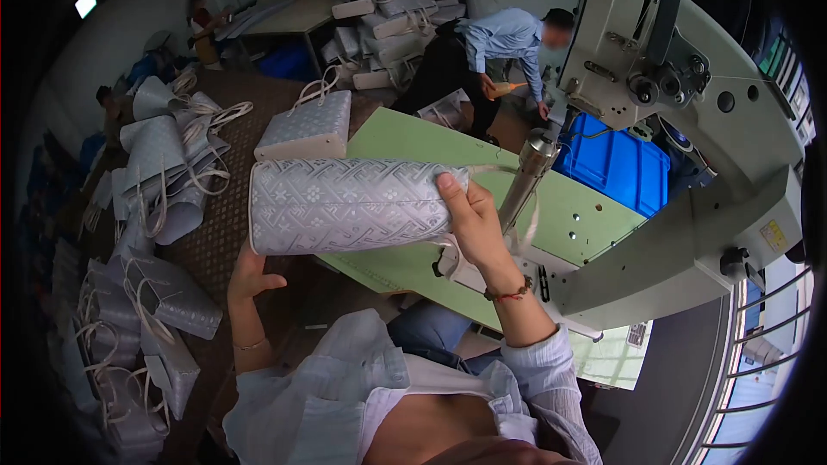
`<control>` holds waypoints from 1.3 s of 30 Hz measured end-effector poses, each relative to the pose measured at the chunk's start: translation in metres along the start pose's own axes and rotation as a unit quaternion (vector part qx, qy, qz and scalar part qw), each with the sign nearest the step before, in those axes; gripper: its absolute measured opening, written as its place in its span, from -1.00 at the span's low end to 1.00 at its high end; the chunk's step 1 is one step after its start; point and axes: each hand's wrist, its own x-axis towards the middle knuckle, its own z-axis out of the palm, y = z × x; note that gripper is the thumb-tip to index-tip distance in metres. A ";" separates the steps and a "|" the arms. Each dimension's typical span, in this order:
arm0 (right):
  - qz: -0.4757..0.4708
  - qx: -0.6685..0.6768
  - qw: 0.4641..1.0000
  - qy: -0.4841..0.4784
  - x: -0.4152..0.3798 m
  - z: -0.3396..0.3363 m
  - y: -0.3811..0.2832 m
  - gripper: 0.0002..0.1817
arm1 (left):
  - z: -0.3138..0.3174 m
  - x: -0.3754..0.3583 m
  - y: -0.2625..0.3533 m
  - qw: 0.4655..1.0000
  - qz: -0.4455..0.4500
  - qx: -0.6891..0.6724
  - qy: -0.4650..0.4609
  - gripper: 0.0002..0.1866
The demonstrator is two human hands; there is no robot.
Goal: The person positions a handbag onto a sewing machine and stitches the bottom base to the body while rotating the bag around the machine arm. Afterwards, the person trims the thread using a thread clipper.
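Observation:
A silvery patterned bag (349, 207) lies sideways in the air in front of me, over the near left edge of the green table (388, 142). My right hand (472, 217) grips its right end, thumb on top of the fabric. At the bag's lower left corner is my left hand (251, 275), its thumb stretched out to the side and its fingertips partly hidden behind the bag. Light handles trail from the bag's right end, beside the metal cylinder arm (530, 168) of the sewing machine (689, 232).
Another finished-looking bag (306, 125) stands beyond mine. Many bags (164, 155) are heaped at the left, and more (392, 21) at the back. A person in a blue shirt (508, 39) bends near a blue crate (612, 168). Another person (202, 30) is farther back.

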 end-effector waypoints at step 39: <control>0.119 -0.117 0.923 0.346 -0.055 -0.245 0.065 -0.60 | 0.255 0.237 0.085 0.820 0.267 0.372 -0.343 0.25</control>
